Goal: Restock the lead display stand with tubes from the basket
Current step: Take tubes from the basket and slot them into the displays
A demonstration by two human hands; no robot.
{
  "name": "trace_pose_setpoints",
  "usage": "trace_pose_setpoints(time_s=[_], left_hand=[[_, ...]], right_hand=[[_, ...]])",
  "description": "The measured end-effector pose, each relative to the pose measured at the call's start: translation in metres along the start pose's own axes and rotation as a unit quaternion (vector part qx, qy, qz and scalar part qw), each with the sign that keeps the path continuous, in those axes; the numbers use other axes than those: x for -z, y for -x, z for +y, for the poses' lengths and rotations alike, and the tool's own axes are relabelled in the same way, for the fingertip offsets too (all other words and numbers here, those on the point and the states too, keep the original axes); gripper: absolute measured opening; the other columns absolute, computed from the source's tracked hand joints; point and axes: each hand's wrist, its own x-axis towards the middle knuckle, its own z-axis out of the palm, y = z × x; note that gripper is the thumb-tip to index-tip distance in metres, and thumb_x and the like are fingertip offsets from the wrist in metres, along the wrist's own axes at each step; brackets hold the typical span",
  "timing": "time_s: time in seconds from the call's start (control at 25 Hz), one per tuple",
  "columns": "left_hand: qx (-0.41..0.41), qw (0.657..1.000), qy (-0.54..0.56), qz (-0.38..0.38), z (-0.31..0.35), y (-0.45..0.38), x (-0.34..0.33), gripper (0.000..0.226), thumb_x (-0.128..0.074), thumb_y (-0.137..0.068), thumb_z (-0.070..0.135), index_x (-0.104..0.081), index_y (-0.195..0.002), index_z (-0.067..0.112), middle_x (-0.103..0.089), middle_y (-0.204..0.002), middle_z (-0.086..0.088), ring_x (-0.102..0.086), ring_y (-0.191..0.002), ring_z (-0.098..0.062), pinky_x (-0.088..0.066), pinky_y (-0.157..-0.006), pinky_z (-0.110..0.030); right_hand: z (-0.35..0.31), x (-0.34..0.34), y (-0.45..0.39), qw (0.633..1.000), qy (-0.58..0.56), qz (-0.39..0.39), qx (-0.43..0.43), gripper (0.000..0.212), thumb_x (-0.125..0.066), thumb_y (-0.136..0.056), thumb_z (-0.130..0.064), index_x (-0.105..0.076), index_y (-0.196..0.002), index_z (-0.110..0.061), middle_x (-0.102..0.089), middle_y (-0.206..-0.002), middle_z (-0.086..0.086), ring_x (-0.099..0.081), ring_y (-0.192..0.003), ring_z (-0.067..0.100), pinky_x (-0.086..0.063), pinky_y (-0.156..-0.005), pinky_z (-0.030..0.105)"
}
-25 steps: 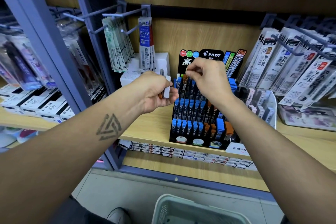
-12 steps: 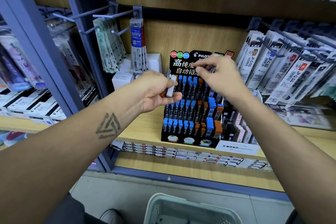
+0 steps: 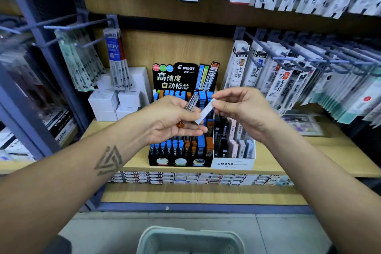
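1. The white tube (image 3: 204, 112) was up in the air between both hands, just in front of the stand's (image 3: 181, 156) back rows. Its long axis ran slanted, low end toward the left, high end toward the right and far.
2. The left hand (image 3: 175, 121) had its fingers curled around a small bunch: a clear tube (image 3: 191, 102) sticking up and an orange-capped one (image 3: 181, 123) poking out low, plus the low end of the white tube.
3. The right hand (image 3: 243, 109) pinched the white tube's top end with thumb and fingertips. So the right hand was the one nearer the stand's right side, and my guess is it was pulling that tube free to slot it in, cap up, somewhere below or just past the hands.
4. The stand sat on the wooden shelf (image 3: 309, 163), rows of blue and orange caps mostly full, the MONO box (image 3: 233, 164) touching its right side, white boxes (image 3: 115, 101) off to the left.
5. The basket (image 3: 185, 235) was near, down on the floor, only its rim showing.
6. Compared to half a second back: the right hand had come back from the stand's top row to meet the left, and the view had tilted up a bit.
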Motion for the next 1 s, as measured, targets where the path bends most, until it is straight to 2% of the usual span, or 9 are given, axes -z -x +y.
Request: trace_pose_setpoints(time_s=[0.16, 0.28, 0.48, 0.64, 0.72, 0.84, 1.0], left_hand=[[0.008, 0.999, -0.036, 0.005, -0.002, -0.004, -0.011, 0.022, -0.057, -0.096, -0.005, -0.062, -0.116, -0.008, -0.071, -0.079, -0.018, -0.067, -0.061, -0.019, -0.055, -0.051, -0.023], [0.023, 0.999, -0.028, -0.017, -0.002, -0.007, -0.020, 0.019, -0.053, -0.098, -0.003, -0.063, -0.113, -0.008, -0.068, -0.078, -0.019, -0.059, -0.055, -0.016, -0.047, -0.044, -0.020], [0.017, 0.998, -0.025, -0.048, -0.006, -0.013, -0.035, 0.032, -0.059, -0.094, -0.001, -0.056, -0.124, -0.014, -0.069, -0.084, -0.021, -0.060, -0.057, -0.014, -0.047, -0.045, -0.017], [0.011, 0.999, -0.020, -0.048, -0.007, -0.020, -0.043, 0.030, -0.056, -0.095, -0.005, -0.057, -0.124, -0.012, -0.069, -0.083, -0.020, -0.059, -0.057, -0.013, -0.047, -0.044, -0.018], [0.003, 0.999, -0.014, -0.051, -0.007, -0.023, -0.049, 0.027, -0.056, -0.095, -0.005, -0.060, -0.121, -0.011, -0.068, -0.083, -0.020, -0.060, -0.056, -0.013, -0.048, -0.045, -0.017], [-0.021, 0.998, -0.020, -0.049, -0.007, -0.027, -0.061, 0.023, -0.057, -0.094, -0.006, -0.060, -0.117, -0.009, -0.066, -0.084, -0.021, -0.060, -0.057, -0.014, -0.049, -0.047, -0.017], [-0.062, 0.998, -0.007, -0.031, -0.002, -0.038, -0.077, 0.022, -0.056, -0.096, -0.006, -0.057, -0.118, -0.009, -0.066, -0.087, -0.023, -0.062, -0.054, -0.013, -0.050, -0.048, -0.017]], right_hand=[[-0.001, 0.018, 0.015, 0.999, 0.008, -0.040, 0.018, 0.028, -0.072, -0.080, 0.006, -0.071, -0.107, 0.003, -0.074, -0.090, 0.013, -0.071, -0.079, 0.021, -0.057, -0.072, 0.025], [-0.003, 0.026, 0.021, 0.998, 0.040, -0.032, 0.040, 0.019, -0.073, -0.081, 0.004, -0.073, -0.099, 0.002, -0.075, -0.084, 0.012, -0.070, -0.076, 0.018, -0.056, -0.071, 0.023], [-0.001, 0.039, 0.025, 0.996, 0.078, 0.018, 0.032, 0.011, -0.075, -0.082, 0.001, -0.075, -0.092, -0.001, -0.074, -0.075, 0.013, -0.069, -0.065, 0.018, -0.057, -0.063, 0.023], [-0.003, 0.052, 0.028, 1.000, 0.016, 0.013, -0.003, 0.019, -0.070, -0.084, 0.006, -0.072, -0.102, 0.004, -0.074, -0.082, 0.018, -0.072, -0.072, 0.022, -0.059, -0.069, 0.025], [-0.006, 0.061, 0.029, 1.000, 0.003, 0.009, -0.017, 0.021, -0.072, -0.080, 0.003, -0.073, -0.101, 0.003, -0.074, -0.086, 0.021, -0.072, -0.075, 0.024, -0.061, -0.073, 0.028], [-0.013, 0.071, 0.029, 0.999, 0.031, 0.018, -0.010, 0.020, -0.075, -0.077, 0.000, -0.075, -0.097, 0.000, -0.075, -0.085, 0.019, -0.072, -0.073, 0.023, -0.060, -0.071, 0.028], [-0.021, 0.086, 0.023, 0.997, 0.057, 0.033, 0.033, 0.021, -0.074, -0.080, 0.005, -0.073, -0.100, 0.001, -0.076, -0.082, 0.016, -0.072, -0.072, 0.023, -0.059, -0.067, 0.025]])
